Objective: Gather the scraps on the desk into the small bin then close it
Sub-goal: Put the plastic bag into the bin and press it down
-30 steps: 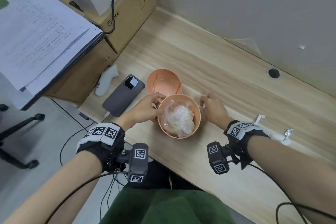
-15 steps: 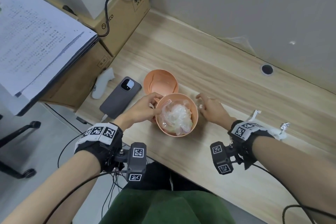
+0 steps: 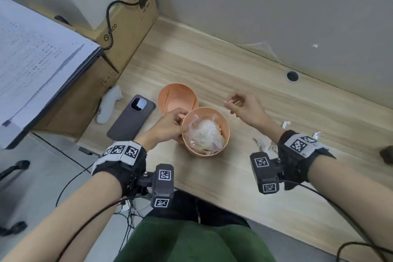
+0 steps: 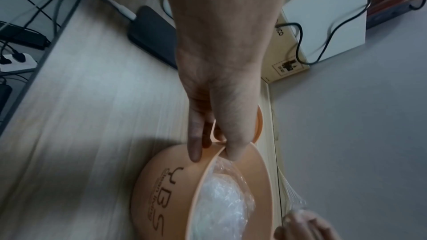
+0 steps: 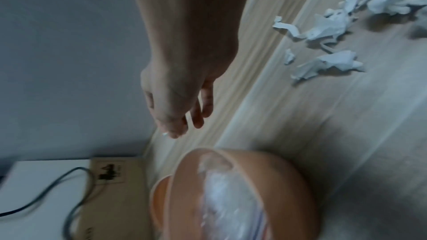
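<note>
**Beside the bin, the right hand has lifted with a scrap**

At the near middle of the pale wooden desk stands the small round peach plastic bin, open, with crumpled clear plastic film and white bits already inside. Its peach hinged lid lies tipped back on the far-left side, touching the rim. The left hand pinches the bin's left rim, thumb inside and fingers against the outer wall, as the left wrist view shows plainly.

Half a second ago the right hand was low on the desk just right of the bin, fingers down on the wood. Now it is raised and further from the rim, with thumb and fingertips curled together around a tiny white scrap; the right wrist view shows a small white tip at the fingertips. By my reading, a pick-up has just finished and the carry to the bin comes next: a short move left and a release over the opening.

More torn white paper scraps lie on the desk to the right, near the right wrist, so gathering is far from done and the lid must wait. Further left sit a dark phone, a white handheld controller and brown cardboard boxes.
</note>
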`<state>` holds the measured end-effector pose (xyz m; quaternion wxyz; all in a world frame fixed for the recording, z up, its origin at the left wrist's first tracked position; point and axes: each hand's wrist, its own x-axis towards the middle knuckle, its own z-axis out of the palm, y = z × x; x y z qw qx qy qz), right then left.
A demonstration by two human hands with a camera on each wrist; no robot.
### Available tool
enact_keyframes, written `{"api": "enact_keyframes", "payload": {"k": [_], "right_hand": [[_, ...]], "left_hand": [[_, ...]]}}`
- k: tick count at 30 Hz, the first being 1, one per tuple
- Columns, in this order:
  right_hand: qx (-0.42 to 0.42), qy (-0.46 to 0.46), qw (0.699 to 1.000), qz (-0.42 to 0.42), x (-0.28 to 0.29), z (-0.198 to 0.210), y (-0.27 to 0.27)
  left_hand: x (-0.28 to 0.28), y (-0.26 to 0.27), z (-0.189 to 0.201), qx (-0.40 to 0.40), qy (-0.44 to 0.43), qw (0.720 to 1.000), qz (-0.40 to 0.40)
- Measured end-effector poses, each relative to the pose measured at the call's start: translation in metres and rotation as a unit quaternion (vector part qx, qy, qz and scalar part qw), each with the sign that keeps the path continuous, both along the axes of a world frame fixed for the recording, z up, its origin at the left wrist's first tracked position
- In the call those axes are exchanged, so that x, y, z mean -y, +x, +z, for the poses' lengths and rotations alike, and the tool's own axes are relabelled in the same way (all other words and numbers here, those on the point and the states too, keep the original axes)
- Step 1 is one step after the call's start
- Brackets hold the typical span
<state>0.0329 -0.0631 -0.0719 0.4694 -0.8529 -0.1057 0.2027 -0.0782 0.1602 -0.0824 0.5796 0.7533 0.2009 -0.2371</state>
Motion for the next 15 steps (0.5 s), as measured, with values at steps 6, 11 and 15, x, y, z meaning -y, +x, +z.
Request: {"api": "enact_keyframes", "payload": {"k": [6,11,15], "right_hand": [[0.01,-0.083,0.952,0.295,-0.003,0.051,-0.02],[0.039,-0.107,0.972,0.203,0.026,0.067,-0.028],[-0.069,-0.163,0.939,0.296,0.042,0.075,-0.038]], "left_hand": [[0.024,0.02,0.001,0.013,-0.002,1.0,-0.028],[0.037,0.033,0.0,0.021,-0.004,0.998,-0.064],[0.047,0.039,-0.002,0.025,-0.017,0.997,-0.069]]}}
